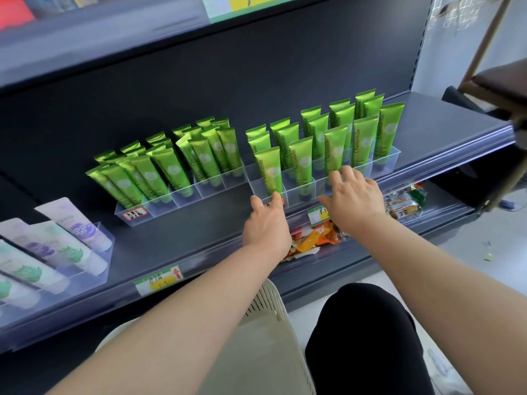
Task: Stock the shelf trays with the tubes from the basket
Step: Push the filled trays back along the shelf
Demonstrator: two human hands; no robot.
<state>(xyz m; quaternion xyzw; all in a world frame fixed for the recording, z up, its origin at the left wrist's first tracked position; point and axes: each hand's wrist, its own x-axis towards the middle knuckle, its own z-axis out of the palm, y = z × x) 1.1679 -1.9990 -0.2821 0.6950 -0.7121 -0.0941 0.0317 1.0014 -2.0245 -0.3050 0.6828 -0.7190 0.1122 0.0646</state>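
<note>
Head view: green tubes (302, 163) stand upright in the clear right tray (382, 168) at 12 o'clock. Both hands, left hand (266, 223) and right hand (353, 196), rest open-fingered on its front wall, grasping nothing. Tubes look light, slick, squashable; take them mid-body.

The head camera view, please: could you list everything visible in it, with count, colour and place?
Green tubes: many, standing in both clear trays.
Right clear tray: one, shelf centre-right, both hands at its front.
Left clear tray: one, shelf centre-left.
White tubes: several, purple or green prints, tray at far left.
Shelf: dark grey, holding the trays.
Price tags: two, green-yellow, on the shelf edge.
Snack packets: orange and mixed, on the shelf below.
Basket: one, cream, bottom centre.
Left hand: fingers on the tray front.
Right hand: open, on the tray rim.
</note>
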